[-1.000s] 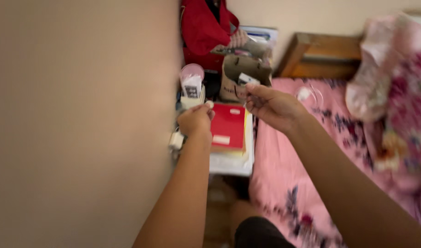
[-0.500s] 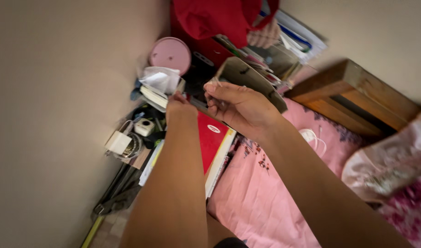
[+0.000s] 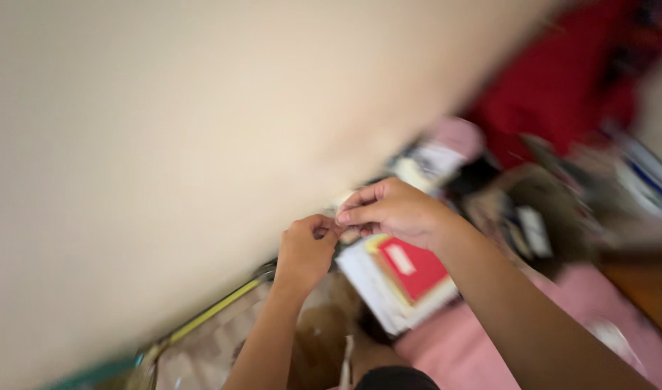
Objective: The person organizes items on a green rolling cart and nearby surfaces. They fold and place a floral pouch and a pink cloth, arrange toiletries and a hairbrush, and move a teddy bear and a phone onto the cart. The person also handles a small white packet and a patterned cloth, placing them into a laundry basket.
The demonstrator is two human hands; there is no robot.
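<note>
— Pink bedding [image 3: 490, 325] fills the near right corner, and both forearms rise out of the bottom edge toward the middle. What are the hands doing?

— They meet fingertip to fingertip just beside the beige wall [image 3: 165, 144]. The left hand [image 3: 306, 253] is curled into a narrow grip, thumb against forefinger. The right hand [image 3: 392, 211] comes over from the right, fingers bent down, its tips touching the left's.

— Is anything held between them?

— Something small and pale shows at the pinch [image 3: 343, 217], but it is blurred past telling. I cannot say what it is, nor which hand truly has it. Both grips are narrow and closed around that spot.

— Which way does it lie?

— Right of the left hand's thumb, left of the right hand's fingertips, so it sits between the two, equally near each. Its long axis cannot be made out.

— And beyond?

— Just under the right hand lies a red notebook [image 3: 410, 266] on a white stack of books, tilted. Farther off, a brown paper bag [image 3: 540, 209], a pink round lid [image 3: 457, 137] and red cloth [image 3: 562, 79], all smeared by motion. The desk below the books is hidden.
</note>
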